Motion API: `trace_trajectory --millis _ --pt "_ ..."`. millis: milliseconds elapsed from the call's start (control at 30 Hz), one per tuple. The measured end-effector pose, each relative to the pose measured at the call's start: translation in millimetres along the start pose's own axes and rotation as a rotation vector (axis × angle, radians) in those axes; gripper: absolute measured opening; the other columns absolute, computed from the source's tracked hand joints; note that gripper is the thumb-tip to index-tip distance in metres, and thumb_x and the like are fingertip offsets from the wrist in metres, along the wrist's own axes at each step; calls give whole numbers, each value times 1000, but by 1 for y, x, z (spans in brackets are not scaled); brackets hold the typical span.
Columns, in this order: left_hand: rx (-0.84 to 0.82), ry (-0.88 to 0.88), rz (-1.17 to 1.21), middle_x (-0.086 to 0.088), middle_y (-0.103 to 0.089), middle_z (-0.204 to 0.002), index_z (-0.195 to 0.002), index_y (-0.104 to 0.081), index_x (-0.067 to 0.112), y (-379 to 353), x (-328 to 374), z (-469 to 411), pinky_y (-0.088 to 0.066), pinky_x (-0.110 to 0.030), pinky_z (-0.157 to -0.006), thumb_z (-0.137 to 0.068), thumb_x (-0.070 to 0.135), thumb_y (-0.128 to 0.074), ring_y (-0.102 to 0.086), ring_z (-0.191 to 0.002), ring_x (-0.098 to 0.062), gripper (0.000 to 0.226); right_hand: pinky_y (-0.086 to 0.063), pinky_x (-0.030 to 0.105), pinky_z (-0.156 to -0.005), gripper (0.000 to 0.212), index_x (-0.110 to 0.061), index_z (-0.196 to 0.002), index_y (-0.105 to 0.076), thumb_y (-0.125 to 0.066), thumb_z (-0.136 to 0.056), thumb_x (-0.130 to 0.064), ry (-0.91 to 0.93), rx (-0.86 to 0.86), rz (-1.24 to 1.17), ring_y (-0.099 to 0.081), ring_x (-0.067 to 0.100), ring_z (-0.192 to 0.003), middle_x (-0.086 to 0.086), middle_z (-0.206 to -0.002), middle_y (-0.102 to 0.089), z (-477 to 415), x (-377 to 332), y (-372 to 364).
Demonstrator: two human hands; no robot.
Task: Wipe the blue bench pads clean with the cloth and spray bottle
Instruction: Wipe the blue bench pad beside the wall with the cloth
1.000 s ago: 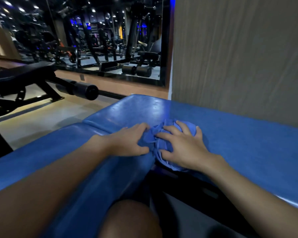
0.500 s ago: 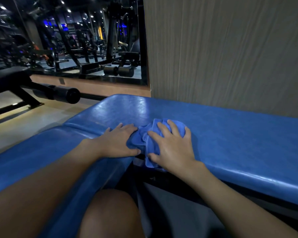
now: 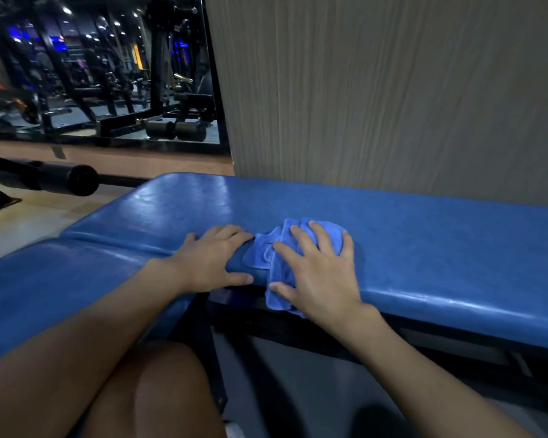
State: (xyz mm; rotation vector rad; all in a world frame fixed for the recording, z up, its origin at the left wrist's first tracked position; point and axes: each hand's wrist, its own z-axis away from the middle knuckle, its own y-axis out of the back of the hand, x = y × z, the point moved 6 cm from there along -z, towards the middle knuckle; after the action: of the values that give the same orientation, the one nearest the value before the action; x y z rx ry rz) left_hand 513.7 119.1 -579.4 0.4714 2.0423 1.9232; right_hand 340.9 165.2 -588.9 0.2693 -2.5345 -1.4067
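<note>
Blue cloth [image 3: 298, 245] lies under right hand [image 3: 321, 273], beside left hand [image 3: 214, 259].

My right hand [image 3: 320, 273] covers the middle of the cloth [image 3: 261, 252], so only its crumpled edges show around my fingers, and 1 corner drops over the front edge into shadow. The long blue pad [image 3: 440, 241] runs off the right edge; the other pad [image 3: 60, 279] is cut by the left edge. My 2 forearms and my knee [image 3: 168, 393] leave the picture at the bottom. In the mirror [image 3: 108, 74] the machines are dim and blurred.
</note>
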Motion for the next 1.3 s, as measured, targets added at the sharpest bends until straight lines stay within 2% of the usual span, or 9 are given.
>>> trace_trajectory --millis 133,267,467,567,767,900,1100,1233,1300 --pt "-45 -54 -13 10 -22 -157 -154 -20 36 -1 17 -8 -27 -52 -114 -83 67 -61 -22 -145 -15 88 -36 65 -100 64 -38 -122 -62 -72 -66 -66 -7 11 -29 -41 30 -137 2 -140 -54 20 27 5" --pt "-94 -128 -53 8 -6 -166 -157 -9 36 -9 45 -19 -18 -56 -118 -87 66 -57 -6 -152 -14 90 -32 64 -102 68 -37 -126 -58 -71 -67 -68 -68 8 40 -37 31 -140 3 -144 -51 54 72 15" --pt "-39 -126 -104 10 -19 -156 -153 -14 41 -9 53 -24 -28 -56 -110 -79 78 -54 -17 -144 -15 92 -29 67 -100 60 -35 -120 -62 -62 -71 -70 -48 5 101 -41 34 -136 5 -140 -53 49 63 19" --pt "-51 -118 -138 8 -21 -151 -154 -12 38 -8 62 -27 -28 -53 -111 -76 81 -54 -19 -142 -16 98 -31 65 -99 63 -35 -120 -63 -69 -67 -69 -23 27 32 -43 33 -135 3 -137 -54 44 62 17" --pt "-133 -151 -69 10 4 -166 -158 0 30 -16 116 -41 -8 -57 -121 -78 77 -58 6 -152 -11 109 -37 65 -97 73 -34 -124 -63 -78 -60 -66 -32 29 17 -48 33 -132 3 -138 -56 75 113 27" --pt "-117 -199 -35 11 7 -166 -159 0 27 -18 153 -46 -2 -51 -122 -81 73 -58 9 -151 -5 107 -37 64 -99 75 -35 -127 -60 -75 -62 -68 -84 8 71 -43 32 -135 3 -141 -53 113 168 41" --pt "-36 -201 38 15 -15 -163 -156 -16 34 -17 189 -53 -10 -57 -120 -76 79 -58 -12 -149 -5 101 -33 65 -98 68 -35 -121 -64 -70 -64 -71 -64 -6 77 -45 33 -133 4 -138 -56 106 162 43" --pt "-18 -217 -44 14 -33 -145 -150 -24 38 -8 198 -56 -30 -53 -109 -68 87 -53 -32 -137 -12 99 -37 63 -100 72 -37 -128 -59 -65 -64 -70 -72 -25 55 -44 31 -135 1 -140 -54 118 179 45" --pt "-3 -232 -139 8 -35 -135 -150 -22 40 -7 208 -57 -34 -49 -104 -65 92 -45 -37 -129 -18 102 -37 62 -102 73 -39 -131 -56 -61 -66 -72 -102 -53 73 -42 30 -137 0 -143 -52 132 198 47"
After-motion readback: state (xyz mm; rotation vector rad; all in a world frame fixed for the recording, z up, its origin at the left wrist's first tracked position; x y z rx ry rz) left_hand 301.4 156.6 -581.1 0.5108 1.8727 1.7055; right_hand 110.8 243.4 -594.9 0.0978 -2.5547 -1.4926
